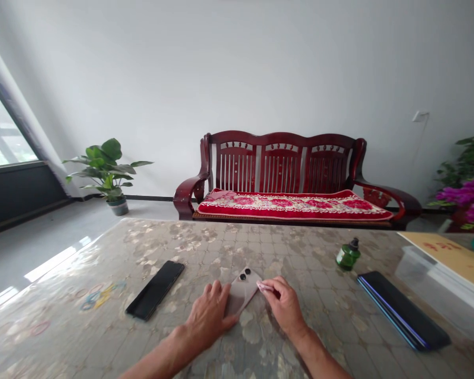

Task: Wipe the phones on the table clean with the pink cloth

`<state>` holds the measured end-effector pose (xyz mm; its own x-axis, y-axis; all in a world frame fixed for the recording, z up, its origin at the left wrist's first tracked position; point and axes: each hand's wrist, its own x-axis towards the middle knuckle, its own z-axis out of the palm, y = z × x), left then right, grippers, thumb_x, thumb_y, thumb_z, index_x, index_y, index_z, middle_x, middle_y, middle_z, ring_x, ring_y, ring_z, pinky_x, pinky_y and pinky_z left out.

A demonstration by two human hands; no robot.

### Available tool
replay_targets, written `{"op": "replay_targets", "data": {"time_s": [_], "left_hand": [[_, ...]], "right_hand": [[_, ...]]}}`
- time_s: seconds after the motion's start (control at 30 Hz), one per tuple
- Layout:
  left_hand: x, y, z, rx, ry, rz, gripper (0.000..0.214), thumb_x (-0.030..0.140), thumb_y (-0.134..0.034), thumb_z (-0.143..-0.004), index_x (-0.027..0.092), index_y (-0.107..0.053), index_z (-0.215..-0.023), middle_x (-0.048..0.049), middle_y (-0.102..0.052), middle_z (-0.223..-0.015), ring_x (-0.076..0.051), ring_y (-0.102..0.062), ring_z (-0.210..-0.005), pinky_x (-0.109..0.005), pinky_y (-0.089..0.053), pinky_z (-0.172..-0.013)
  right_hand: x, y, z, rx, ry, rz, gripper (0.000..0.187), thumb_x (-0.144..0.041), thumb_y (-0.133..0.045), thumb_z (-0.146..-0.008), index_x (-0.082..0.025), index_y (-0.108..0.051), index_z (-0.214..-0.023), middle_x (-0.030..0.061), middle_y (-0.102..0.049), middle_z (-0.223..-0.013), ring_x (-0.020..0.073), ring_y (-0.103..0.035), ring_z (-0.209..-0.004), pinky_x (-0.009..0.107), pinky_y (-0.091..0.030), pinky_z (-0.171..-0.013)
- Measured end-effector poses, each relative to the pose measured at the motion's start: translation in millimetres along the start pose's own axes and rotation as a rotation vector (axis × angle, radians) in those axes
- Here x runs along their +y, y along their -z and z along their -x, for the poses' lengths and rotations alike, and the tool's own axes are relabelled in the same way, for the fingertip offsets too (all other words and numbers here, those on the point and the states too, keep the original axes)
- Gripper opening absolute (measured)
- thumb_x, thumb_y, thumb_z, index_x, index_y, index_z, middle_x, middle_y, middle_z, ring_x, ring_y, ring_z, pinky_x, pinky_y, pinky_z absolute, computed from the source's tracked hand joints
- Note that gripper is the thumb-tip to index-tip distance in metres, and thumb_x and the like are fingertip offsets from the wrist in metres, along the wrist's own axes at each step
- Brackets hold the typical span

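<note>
A pale pinkish smartphone (242, 292) lies back side up on the table, its two round black camera lenses toward the far end. My left hand (211, 310) grips it from the left, with the thumb at the near edge and the fingers along the left side. At the phone's right edge, my right hand (285, 305) pinches a small crumpled pinkish-white piece of cloth or tissue (264, 286). Whether the cloth touches the phone I cannot tell. Left of my left hand lies a black smartphone (156, 289), screen up.
A patterned cover lies over the table (205, 242). On the right stand a green pump bottle (348, 255) and stacked dark phones (405, 310), near a clear plastic box (430, 284) and a tan box (450, 258). Colourful rubber bands (100, 296) lie left. A wooden bench (280, 163) stands beyond.
</note>
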<state>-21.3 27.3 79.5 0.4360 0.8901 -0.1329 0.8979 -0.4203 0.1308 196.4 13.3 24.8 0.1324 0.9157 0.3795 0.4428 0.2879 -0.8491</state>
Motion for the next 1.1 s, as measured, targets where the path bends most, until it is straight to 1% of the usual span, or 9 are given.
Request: {"op": "replay_targets", "data": {"time_s": [0.1, 0.23, 0.33, 0.43, 0.53, 0.63, 0.83, 1.0, 1.1], "left_hand": [[9, -15.1, 17, -0.006, -0.063, 0.107, 0.069, 0.037, -0.069, -0.075, 0.021, -0.044, -0.138, -0.011, -0.051, -0.128, -0.029, -0.05, -0.115, -0.039, -0.046, -0.095], [15, -25.8, 28, -0.006, -0.127, 0.187, 0.071, 0.032, -0.076, -0.07, 0.025, -0.048, -0.134, -0.0087, -0.045, -0.139, -0.028, -0.046, -0.123, -0.035, -0.042, -0.102], [15, -25.5, 30, 0.02, -0.17, 0.186, 0.066, 0.03, -0.074, -0.074, 0.026, -0.048, -0.135, -0.0072, -0.044, -0.142, -0.027, -0.046, -0.124, -0.038, -0.039, -0.107], [13, -29.5, 28, 0.058, -0.232, 0.171, 0.057, 0.028, -0.068, -0.081, 0.026, -0.047, -0.135, -0.0071, -0.045, -0.144, -0.028, -0.043, -0.129, -0.042, -0.037, -0.109], [9, -39.2, 24, 0.135, -0.31, 0.163, 0.057, 0.027, -0.062, -0.086, 0.024, -0.042, -0.139, -0.0085, -0.043, -0.146, -0.028, -0.039, -0.134, -0.043, -0.036, -0.111], [8, -43.5, 21, 0.142, -0.357, 0.132, 0.058, 0.027, -0.061, -0.087, 0.021, -0.04, -0.141, -0.0106, -0.043, -0.147, -0.029, -0.038, -0.135, -0.044, -0.035, -0.112], [7, -40.4, 19, 0.104, -0.39, 0.108, 0.062, 0.037, -0.063, -0.087, 0.017, -0.042, -0.141, -0.0131, -0.045, -0.145, -0.032, -0.038, -0.135, -0.044, -0.034, -0.113], [1, -56.0, 16, 0.131, -0.407, 0.13, 0.065, 0.044, -0.061, -0.088, 0.017, -0.039, -0.143, -0.0134, -0.047, -0.144, -0.031, -0.036, -0.137, -0.044, -0.031, -0.114], [1, -62.6, 14, 0.134, -0.404, 0.135, 0.067, 0.045, -0.062, -0.087, 0.017, -0.038, -0.143, -0.0139, -0.044, -0.146, -0.032, -0.034, -0.138, -0.044, -0.031, -0.114]], "right_hand": [[0, 0, 0, -0.009, 0.0, 0.001, 0.024, -0.041, -0.057, -0.09, -0.022, -0.07, -0.085, 0.0051, -0.066, -0.084, 0.0178, -0.062, -0.079, 0.027, -0.05, -0.076], [-4, -1, 3, -0.038, 0.066, 0.055, 0.018, -0.033, -0.056, -0.092, -0.023, -0.07, -0.088, 0.0039, -0.064, -0.084, 0.0166, -0.062, -0.08, 0.026, -0.05, -0.077], [-7, -4, 6, -0.095, 0.17, 0.135, 0.016, -0.024, -0.053, -0.092, -0.024, -0.069, -0.095, 0.0027, -0.063, -0.087, 0.0152, -0.061, -0.082, 0.025, -0.049, -0.077], [-12, -9, 8, -0.164, 0.24, 0.272, 0.027, -0.009, -0.048, -0.089, -0.026, -0.068, -0.097, 0.0019, -0.062, -0.089, 0.0152, -0.06, -0.086, 0.024, -0.047, -0.079], [-19, -15, 9, -0.207, 0.241, 0.43, 0.033, -0.002, -0.046, -0.084, -0.026, -0.068, -0.094, 0.0018, -0.061, -0.089, 0.016, -0.058, -0.088, 0.024, -0.046, -0.079], [-25, -18, 8, -0.23, 0.226, 0.523, 0.029, -0.004, -0.047, -0.085, -0.025, -0.067, -0.089, 0.0022, -0.06, -0.087, 0.0165, -0.058, -0.087, 0.024, -0.045, -0.078], [-26, -28, -19, -0.286, 0.213, 0.591, 0.025, -0.009, -0.047, -0.087, -0.025, -0.066, -0.086, 0.0031, -0.062, -0.09, 0.0173, -0.058, -0.086, 0.025, -0.044, -0.077], [-22, -47, -53, -0.241, 0.136, 0.565, 0.026, -0.006, -0.05, -0.083, -0.025, -0.067, -0.078, 0.0012, -0.06, -0.08, 0.0151, -0.056, -0.076, 0.023, -0.042, -0.07], [-25, -49, -54, -0.251, 0.15, 0.576, 0.026, -0.006, -0.05, -0.083, -0.024, -0.067, -0.078, 0.0017, -0.06, -0.082, 0.0154, -0.057, -0.077, 0.023, -0.043, -0.07]]}}
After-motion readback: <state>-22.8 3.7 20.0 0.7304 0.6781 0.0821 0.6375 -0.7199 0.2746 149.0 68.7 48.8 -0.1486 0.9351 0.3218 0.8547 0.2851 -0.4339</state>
